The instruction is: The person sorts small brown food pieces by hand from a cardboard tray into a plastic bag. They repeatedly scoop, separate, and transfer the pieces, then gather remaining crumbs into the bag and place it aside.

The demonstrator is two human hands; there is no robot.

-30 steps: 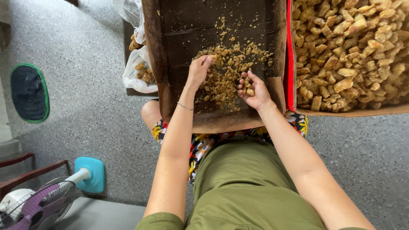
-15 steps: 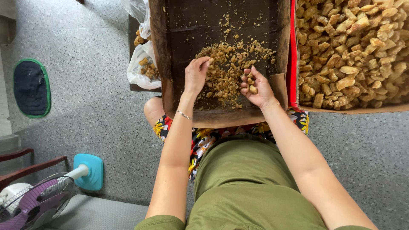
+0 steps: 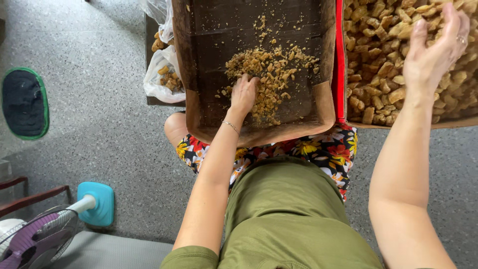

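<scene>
On lap, tray (image 3: 318, 107) lengthwise away

Sorting station, seen from above the seated person.
Left hand (image 3: 243, 94) palm-down in the crumb pile (image 3: 269, 74) inside the dark cardboard tray (image 3: 209, 60) on the lap. Right hand (image 3: 434, 50) raised, fingers loose, over the box of larger tan chunks (image 3: 378, 60). Plastic bag (image 3: 164, 74) left of tray; fan (image 3: 45, 234) on the floor.
</scene>
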